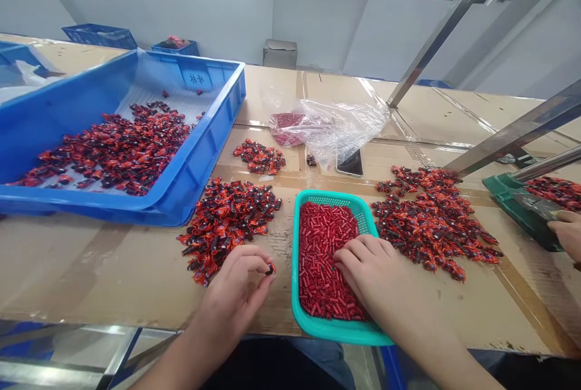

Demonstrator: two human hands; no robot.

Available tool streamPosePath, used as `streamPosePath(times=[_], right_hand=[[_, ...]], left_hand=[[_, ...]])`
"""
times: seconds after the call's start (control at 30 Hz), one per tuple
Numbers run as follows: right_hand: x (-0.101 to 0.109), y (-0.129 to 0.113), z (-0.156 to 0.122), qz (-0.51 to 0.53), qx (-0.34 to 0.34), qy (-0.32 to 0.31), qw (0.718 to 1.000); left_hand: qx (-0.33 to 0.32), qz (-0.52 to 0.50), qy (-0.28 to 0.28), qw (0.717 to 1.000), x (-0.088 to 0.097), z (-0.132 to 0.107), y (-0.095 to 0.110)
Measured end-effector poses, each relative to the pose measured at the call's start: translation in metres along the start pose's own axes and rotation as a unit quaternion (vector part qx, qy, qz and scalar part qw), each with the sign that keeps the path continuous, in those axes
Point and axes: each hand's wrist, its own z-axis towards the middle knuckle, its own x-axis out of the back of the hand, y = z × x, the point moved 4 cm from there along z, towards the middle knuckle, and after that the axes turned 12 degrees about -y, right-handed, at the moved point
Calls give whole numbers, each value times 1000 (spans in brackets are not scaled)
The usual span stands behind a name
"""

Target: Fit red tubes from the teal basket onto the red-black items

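Note:
My left hand (245, 284) pinches a small black-and-orange wired part (271, 269) between thumb and fingertips. Right beside that hand lies a heap of similar black-and-orange parts (227, 220). My right hand (370, 269) reaches over the right side of a green plastic basket (297, 293), its fingers bent together among short red tubes (324, 257). Its fingertips are partly hidden, so whatever they grip does not show. To the right of the basket spreads another heap of parts (431, 220), these with dark red pieces on them.
A large blue crate (222, 111) holding many red-and-black parts stands at left. Behind the basket are a small pile (259, 157), a clear plastic bag (345, 123) and a phone (350, 163). Metal posts (436, 45) rise at right, near another person's hand (568, 232) and a dark green tray (521, 211).

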Motion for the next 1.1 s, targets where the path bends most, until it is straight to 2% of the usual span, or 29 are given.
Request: streamPosePath(times=[0.23,0.37,0.57,0.73,0.8,0.93,1.0,1.1], right_hand=[[1,-3,5,4,8,-2,1000],[1,-6,9,12,15,2,1000],[0,-9,15,40,19,0,999],[20,-11,12,125,17,22,992],[33,-16,8,223,20,32,974],[53,-35,1,452,51,66,888],[60,-45,-1,473,88,102,871],[65,-56,-2,439,139,137,877]], left_hand=[[6,-14,-12,1000,-21,-6,-14],[12,-40,-13,999,-22,-7,-15],[33,-127,21,991,-11,-8,1],[39,-191,46,980,-4,-8,18],[37,-216,55,974,-2,-7,24],[22,-212,61,975,3,-3,35],[2,-190,65,980,6,0,41],[-37,-136,72,987,13,2,51]])
